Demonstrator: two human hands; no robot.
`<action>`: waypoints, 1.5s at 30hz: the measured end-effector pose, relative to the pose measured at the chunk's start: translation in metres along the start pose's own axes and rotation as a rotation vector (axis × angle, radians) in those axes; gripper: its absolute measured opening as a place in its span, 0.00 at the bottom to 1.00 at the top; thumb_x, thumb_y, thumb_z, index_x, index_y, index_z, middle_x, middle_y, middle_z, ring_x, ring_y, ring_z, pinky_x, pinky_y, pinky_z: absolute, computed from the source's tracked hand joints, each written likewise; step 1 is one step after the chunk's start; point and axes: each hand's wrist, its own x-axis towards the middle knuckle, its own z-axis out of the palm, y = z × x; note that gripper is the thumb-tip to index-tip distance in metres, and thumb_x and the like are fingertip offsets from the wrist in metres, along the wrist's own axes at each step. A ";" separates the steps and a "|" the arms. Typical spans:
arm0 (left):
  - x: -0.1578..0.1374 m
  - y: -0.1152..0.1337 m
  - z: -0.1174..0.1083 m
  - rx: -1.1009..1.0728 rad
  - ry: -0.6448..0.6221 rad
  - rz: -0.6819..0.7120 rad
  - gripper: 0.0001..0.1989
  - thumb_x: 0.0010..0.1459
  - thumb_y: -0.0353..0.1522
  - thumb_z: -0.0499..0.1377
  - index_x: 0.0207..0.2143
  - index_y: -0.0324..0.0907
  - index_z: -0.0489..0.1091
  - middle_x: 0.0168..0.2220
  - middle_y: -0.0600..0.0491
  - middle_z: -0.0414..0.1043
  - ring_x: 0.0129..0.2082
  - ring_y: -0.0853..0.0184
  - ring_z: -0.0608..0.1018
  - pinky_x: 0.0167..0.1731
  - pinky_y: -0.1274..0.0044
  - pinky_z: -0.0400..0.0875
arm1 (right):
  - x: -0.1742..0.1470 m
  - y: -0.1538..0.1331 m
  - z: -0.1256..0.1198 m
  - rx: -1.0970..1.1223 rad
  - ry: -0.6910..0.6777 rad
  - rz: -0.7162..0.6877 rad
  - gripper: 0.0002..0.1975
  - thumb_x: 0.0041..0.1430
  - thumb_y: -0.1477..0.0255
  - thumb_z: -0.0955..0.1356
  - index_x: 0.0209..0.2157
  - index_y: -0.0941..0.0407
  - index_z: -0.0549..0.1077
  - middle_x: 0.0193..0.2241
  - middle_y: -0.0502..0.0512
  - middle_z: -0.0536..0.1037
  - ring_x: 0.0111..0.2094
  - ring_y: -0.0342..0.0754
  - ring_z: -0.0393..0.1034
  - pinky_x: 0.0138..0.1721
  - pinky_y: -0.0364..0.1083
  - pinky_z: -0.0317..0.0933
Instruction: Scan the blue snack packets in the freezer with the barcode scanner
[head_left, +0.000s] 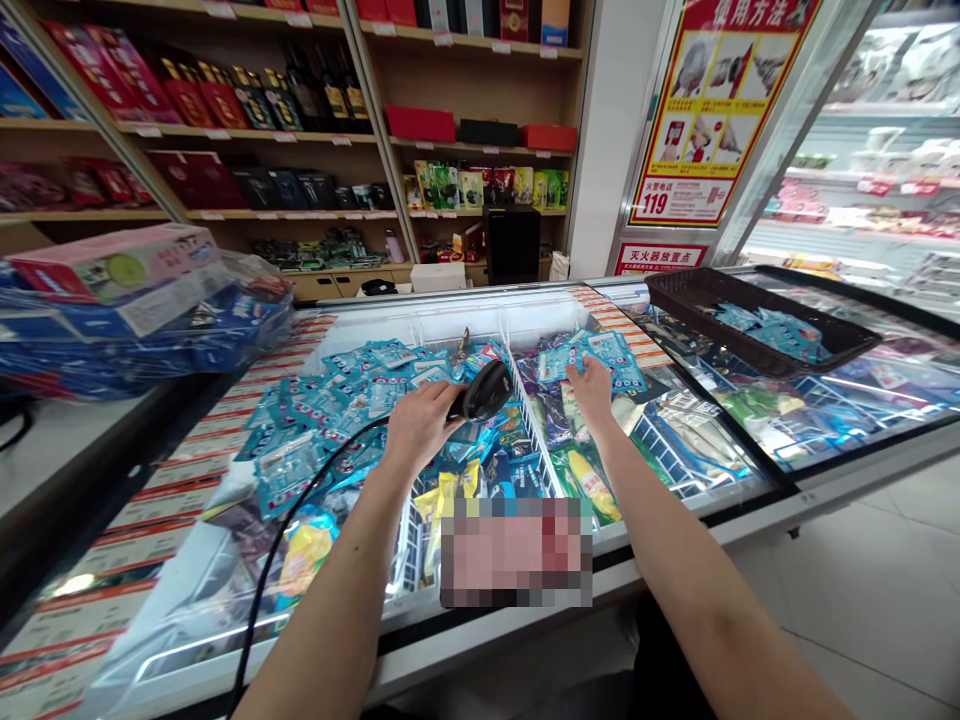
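My left hand (pixel 421 428) is closed around a black handheld barcode scanner (pixel 489 390), whose head points to the right. Its black cable (pixel 279 545) runs back along my left forearm. At the right, my right hand (pixel 591 388) pinches a light-blue packet (pixel 559 360) by its edge, just above the freezer's glass top. Another blue packet (pixel 621 358) lies right beside those fingers. To the left of the scanner, a wide heap of similar blue packets (pixel 307 410) is spread over the glass. My right palm faces away from view.
Below the glass, the chest freezer (pixel 536 430) holds bagged goods in wire baskets. A dark basket (pixel 847 350) with blue packets stands on the right. Plastic-wrapped boxes (pixel 135 310) sit at left. A blurred-out object (pixel 517 555) lies on the front edge. Stocked shelves (pixel 255 130) line the back.
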 end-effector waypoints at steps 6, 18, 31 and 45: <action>-0.002 -0.004 0.000 0.027 0.004 -0.034 0.18 0.56 0.36 0.58 0.49 0.43 0.65 0.41 0.47 0.73 0.43 0.57 0.74 0.39 0.70 0.66 | 0.005 0.002 -0.020 -0.484 0.246 -0.111 0.22 0.57 0.66 0.61 0.51 0.62 0.65 0.36 0.63 0.77 0.40 0.56 0.71 0.44 0.52 0.60; -0.004 -0.009 0.000 0.029 0.006 -0.051 0.19 0.55 0.36 0.59 0.49 0.42 0.65 0.41 0.47 0.73 0.44 0.56 0.73 0.40 0.70 0.66 | -0.010 -0.003 -0.018 -0.836 0.222 -0.430 0.13 0.59 0.68 0.61 0.41 0.56 0.74 0.49 0.65 0.68 0.52 0.61 0.55 0.50 0.58 0.50; -0.013 -0.026 -0.013 0.068 0.023 -0.128 0.19 0.55 0.36 0.58 0.49 0.43 0.66 0.42 0.47 0.73 0.43 0.55 0.73 0.38 0.70 0.65 | -0.011 0.000 -0.012 -0.954 0.042 -0.468 0.14 0.61 0.70 0.61 0.40 0.59 0.76 0.50 0.66 0.70 0.53 0.62 0.56 0.54 0.63 0.43; -0.028 -0.035 -0.011 0.073 0.043 -0.145 0.20 0.56 0.36 0.57 0.51 0.43 0.65 0.44 0.45 0.72 0.45 0.55 0.72 0.41 0.69 0.65 | -0.049 -0.020 0.019 -0.629 -0.697 -0.955 0.22 0.65 0.64 0.60 0.60 0.47 0.60 0.60 0.48 0.64 0.60 0.48 0.56 0.59 0.50 0.49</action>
